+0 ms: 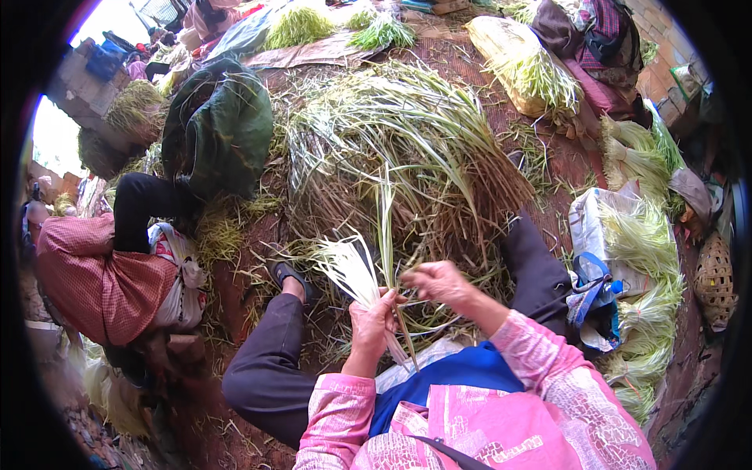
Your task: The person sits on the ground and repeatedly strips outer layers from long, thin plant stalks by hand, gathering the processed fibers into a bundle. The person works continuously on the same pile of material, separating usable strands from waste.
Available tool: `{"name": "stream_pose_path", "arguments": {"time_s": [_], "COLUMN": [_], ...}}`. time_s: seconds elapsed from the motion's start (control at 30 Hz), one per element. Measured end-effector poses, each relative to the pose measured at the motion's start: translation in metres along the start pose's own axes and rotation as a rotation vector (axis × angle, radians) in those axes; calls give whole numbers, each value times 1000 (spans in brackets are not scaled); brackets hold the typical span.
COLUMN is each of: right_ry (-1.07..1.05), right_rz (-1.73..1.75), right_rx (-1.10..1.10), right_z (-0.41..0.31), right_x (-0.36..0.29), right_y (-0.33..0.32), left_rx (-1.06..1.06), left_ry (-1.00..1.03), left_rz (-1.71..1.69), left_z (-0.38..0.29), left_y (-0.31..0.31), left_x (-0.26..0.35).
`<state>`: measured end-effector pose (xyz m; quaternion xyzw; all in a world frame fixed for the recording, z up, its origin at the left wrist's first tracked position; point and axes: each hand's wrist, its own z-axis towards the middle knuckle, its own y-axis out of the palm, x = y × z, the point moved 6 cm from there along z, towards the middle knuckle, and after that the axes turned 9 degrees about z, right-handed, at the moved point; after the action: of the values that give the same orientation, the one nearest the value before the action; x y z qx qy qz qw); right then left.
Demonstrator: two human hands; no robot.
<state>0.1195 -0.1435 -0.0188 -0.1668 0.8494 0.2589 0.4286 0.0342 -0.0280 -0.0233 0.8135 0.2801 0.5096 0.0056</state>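
Note:
My left hand [376,320] is closed around a bunch of pale, peeled stalks [352,270], whose white ends fan out up and to the left. A longer green-white stalk [386,229] stands upright at the same hand, between finger and thumb. Just to the right, my right hand [432,282] is raised with its fingers curled near that stalk; it is slightly blurred, and I cannot tell whether anything is between the fingertips. Beyond both hands lies a large heap of long leafy stalks [399,129] with brown root ends towards the right and front.
A person in a red checked top [111,276] sits at the left, near a dark green sack [220,129]. Along the right lie tied pale bundles [640,317], a white sack [587,229] and a blue-handled bag [593,288]. A woven basket [715,282] stands at far right. Trimmings litter the red floor [226,299].

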Motion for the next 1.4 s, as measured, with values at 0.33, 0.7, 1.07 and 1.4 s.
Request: {"name": "stream_pose_path", "arguments": {"time_s": [0.33, 0.7, 1.07, 1.4], "right_ry": [-133, -320, -394, -489], "right_rz": [367, -265, -506, -1367], "right_rx": [-110, -111, 1, 600], "right_z": [9, 0, -12, 45], "right_x": [11, -5, -13, -28], "right_y": [26, 36, 41, -80], "left_rx": [2, 201, 336, 254], "left_ry": [21, 220, 294, 277], "left_rz": [34, 319, 362, -190], "left_z": [-6, -6, -4, -3], "left_y": [-1, -13, -31, -42], "left_x": [8, 42, 46, 51]}}
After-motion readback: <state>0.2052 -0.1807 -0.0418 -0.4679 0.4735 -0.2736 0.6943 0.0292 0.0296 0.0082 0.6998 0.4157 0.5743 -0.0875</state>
